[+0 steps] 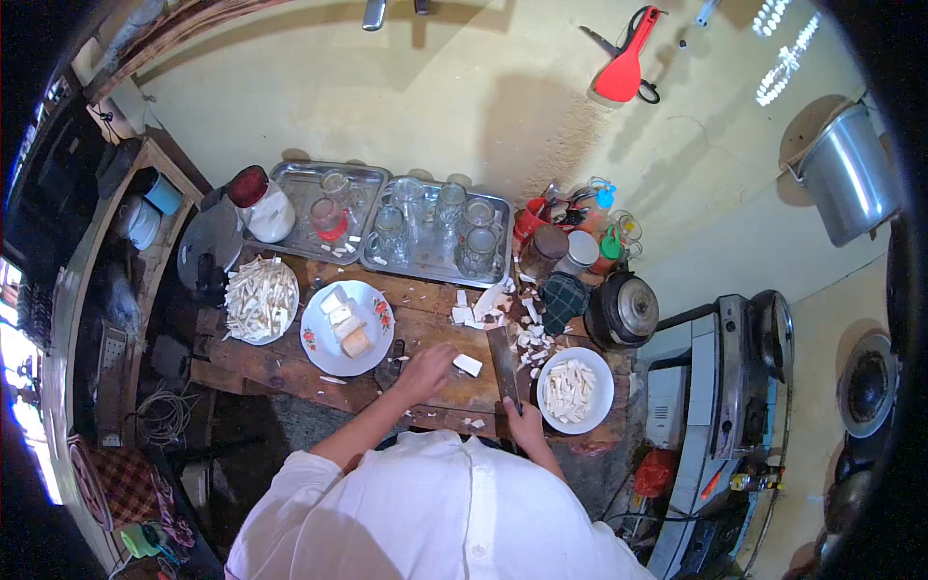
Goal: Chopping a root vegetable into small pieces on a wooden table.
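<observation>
My right hand point(525, 424) grips the handle of a wide-bladed knife point(502, 359), its blade pointing away from me over the wooden table point(428, 402). My left hand point(429, 373) has its fingertips at the left end of a white block point(467, 365); whether they pinch it is unclear. Left of that hand, a flowered plate point(315, 322) holds several pale blocks point(344, 326), one browner than the others. A white bowl point(607, 395) of cut white strips point(569, 391) stands beside my right hand. More strips point(261, 297) are heaped on a plate point(293, 315) at far left.
White scraps point(533, 337) litter the table beyond the knife. Two metal trays point(435, 268) with glass mugs point(478, 252) line the wall. A lidded jar point(270, 214) stands on the left. Jars point(544, 250), a dark cloth point(564, 301) and a black pot point(622, 312) crowd the right.
</observation>
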### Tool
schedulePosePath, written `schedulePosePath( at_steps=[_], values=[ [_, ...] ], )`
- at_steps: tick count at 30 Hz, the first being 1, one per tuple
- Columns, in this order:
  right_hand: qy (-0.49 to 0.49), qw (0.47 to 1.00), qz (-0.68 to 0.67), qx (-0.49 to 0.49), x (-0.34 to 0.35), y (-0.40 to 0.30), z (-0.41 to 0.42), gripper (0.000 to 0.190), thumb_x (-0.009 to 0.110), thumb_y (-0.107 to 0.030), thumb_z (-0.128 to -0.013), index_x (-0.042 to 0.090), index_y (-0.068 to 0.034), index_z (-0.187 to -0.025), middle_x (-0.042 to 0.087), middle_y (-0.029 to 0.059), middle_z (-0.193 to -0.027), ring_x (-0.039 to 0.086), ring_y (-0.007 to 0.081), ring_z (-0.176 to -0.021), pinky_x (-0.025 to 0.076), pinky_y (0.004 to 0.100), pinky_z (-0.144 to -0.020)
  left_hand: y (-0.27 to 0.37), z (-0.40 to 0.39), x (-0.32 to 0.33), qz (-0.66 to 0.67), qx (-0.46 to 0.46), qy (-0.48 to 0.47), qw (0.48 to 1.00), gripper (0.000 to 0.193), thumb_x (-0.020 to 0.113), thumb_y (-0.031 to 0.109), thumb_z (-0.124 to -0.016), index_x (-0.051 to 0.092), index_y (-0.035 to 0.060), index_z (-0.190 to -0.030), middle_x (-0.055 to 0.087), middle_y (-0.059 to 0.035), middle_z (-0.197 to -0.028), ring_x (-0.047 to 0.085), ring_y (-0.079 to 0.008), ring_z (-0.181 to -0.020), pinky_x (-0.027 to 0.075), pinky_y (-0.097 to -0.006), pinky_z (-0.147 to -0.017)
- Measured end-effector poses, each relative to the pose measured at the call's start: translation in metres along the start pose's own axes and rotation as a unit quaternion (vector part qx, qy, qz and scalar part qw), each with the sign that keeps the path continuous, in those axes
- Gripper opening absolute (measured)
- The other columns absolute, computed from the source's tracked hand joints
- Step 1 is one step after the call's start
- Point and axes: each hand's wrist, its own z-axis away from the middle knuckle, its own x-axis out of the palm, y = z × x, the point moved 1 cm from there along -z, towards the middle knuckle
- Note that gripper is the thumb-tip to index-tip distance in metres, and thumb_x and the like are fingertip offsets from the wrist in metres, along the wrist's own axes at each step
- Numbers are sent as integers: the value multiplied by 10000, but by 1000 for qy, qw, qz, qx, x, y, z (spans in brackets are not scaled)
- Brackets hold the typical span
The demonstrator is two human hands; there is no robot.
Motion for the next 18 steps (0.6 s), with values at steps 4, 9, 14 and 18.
schedulePosePath(
  at_steps=[4, 9, 14, 18],
  values=[
    [-5, 1000, 17, 9, 0, 7, 1, 495, 539, -401, -899, 546, 39, -672, 484, 113, -536, 440, 170, -529, 388, 368, -528, 0, 0, 27, -70, 7, -86, 994, 355, 627, 112, -781, 561, 59, -1125, 562, -164, -1124, 524, -314, -1072, 430, -413, -882],
    [38, 998, 19, -37, 1, 10, 5, 528, 537, -429, -890, 569, 59, -689, 510, 163, -525, 495, 262, -492, 392, 409, -513, -9, 1, 32, 178, -166, -157, 957, 264, 649, 182, -789, 626, 45, -1013, 610, -109, -838, 561, -290, -900, 458, -377, -767],
    [54, 993, 26, -103, 8, 23, 5, 527, 541, -425, -886, 580, 69, -707, 529, 182, -526, 520, 290, -479, 409, 414, -510, 5, -9, 13, 15, -105, -55, 993, 372, 713, 259, -728, 624, 49, -1022, 587, -125, -959, 533, -310, -966, 447, -404, -820],
    [14, 999, 8, -49, 5, 4, 6, 490, 542, -404, -889, 598, 65, -758, 549, 203, -545, 558, 311, -500, 431, 421, -529, 37, -4, 21, -31, -118, -87, 989, 614, 789, 311, -635, 554, 41, -1133, 549, -144, -1088, 507, -335, -1032, 412, -433, -907]
  ],
)
